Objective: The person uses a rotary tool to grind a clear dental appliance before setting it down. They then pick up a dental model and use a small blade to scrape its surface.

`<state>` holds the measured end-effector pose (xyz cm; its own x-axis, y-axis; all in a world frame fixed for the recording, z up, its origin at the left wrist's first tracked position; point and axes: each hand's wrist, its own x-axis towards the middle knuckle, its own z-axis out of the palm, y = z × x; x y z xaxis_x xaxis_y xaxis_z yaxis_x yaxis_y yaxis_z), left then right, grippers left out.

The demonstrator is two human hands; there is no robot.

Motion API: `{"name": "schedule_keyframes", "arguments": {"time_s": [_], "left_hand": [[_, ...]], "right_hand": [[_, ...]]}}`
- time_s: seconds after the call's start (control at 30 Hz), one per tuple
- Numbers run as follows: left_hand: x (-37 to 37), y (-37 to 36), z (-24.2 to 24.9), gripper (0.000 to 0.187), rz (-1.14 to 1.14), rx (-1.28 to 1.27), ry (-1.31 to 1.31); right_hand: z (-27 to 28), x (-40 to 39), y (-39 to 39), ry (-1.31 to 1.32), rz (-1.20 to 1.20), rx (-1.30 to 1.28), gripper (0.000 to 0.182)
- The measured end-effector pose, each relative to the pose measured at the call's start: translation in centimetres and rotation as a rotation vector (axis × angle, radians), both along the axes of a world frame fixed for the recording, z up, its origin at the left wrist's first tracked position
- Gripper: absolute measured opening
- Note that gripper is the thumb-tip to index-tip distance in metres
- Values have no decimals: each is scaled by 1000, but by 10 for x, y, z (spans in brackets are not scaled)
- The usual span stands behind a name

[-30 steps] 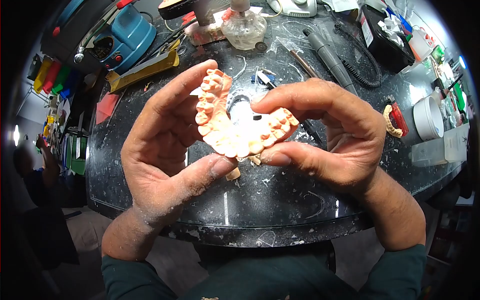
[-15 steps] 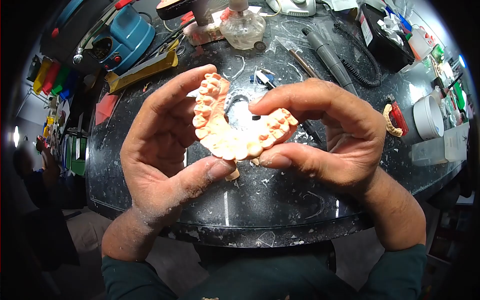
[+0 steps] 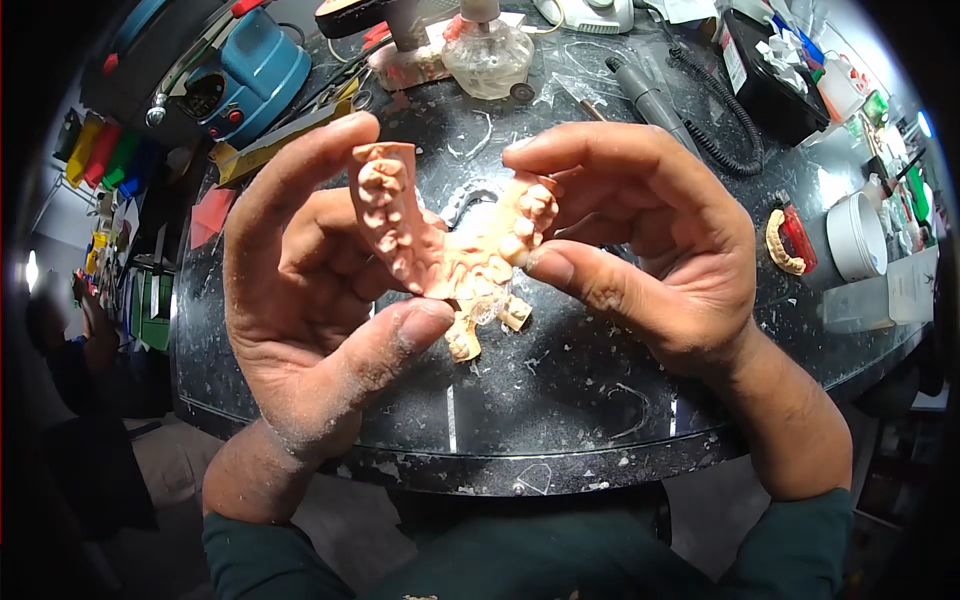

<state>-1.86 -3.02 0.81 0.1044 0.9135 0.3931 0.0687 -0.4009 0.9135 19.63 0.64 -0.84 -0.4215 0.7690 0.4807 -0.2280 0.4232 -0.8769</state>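
A pinkish-beige plaster dental cast (image 3: 432, 258), horseshoe-shaped with teeth along its arch, is held up above the bench between both hands. My left hand (image 3: 300, 265) grips its left arm, thumb at the front and index finger at the back end. The right arm of the cast is pinched between thumb and fingers of my right hand (image 3: 655, 235). Below it on the bench lie small beige plaster pieces (image 3: 463, 342) and a clear piece (image 3: 488, 308). A U-shaped object (image 3: 465, 200) shows behind the cast, partly hidden.
At the back left stands a blue machine (image 3: 262, 68). A glass burner-like jar (image 3: 490, 62) sits at the back. A grey handpiece (image 3: 645, 98) with coiled cord lies back right. Another toothed arch (image 3: 780, 243), a white tub (image 3: 857, 235) and clear boxes stand right. A person is far left.
The cast has tilted and shifted left, so its arch now faces differently. Both hands have turned with it, and more of the small pieces on the bench now show.
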Motion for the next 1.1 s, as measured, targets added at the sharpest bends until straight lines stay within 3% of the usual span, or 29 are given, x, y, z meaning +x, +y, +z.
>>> {"name": "schedule_keyframes", "arguments": {"time_s": [0.27, 0.37, 0.47, 0.5, 0.67, 0.77, 0.83, 0.9, 0.97, 1.1], "left_hand": [[0, 3, -3, 76, -32, 57, -20], [-1, 5, -8, 57, -167, -5, -77], [-3, 8, -6, 49, -204, -180, -119], [-5, 11, -7, 38, -249, -205, -175], [-5, 17, -5, 36, -137, -245, -348], [-6, 25, -3, 33, -61, -192, -427], [-11, 31, -3, 32, 5, -177, -349], [-19, 38, -9, 45, -39, -187, -303], [-24, 46, -12, 42, -4, -217, -344], [-31, 56, -13, 34, 72, -216, -556]], "right_hand": [[0, 1, 1, -30, -2, 27, 44], [-1, 1, 0, -96, -45, 61, 43], [-4, 2, 3, -175, -90, 86, 40], [-5, 1, 4, -177, -81, 100, 40], [-8, 11, 13, -182, -307, 76, 10], [-10, 20, 19, -135, -323, 49, 18], [4, 4, 15, -25, -502, -1, 23], [0, 8, 21, -69, -553, 33, 20], [-18, 39, 38, -249, -424, 102, 17], [-14, 18, 32, -108, -391, 58, 14]]}}
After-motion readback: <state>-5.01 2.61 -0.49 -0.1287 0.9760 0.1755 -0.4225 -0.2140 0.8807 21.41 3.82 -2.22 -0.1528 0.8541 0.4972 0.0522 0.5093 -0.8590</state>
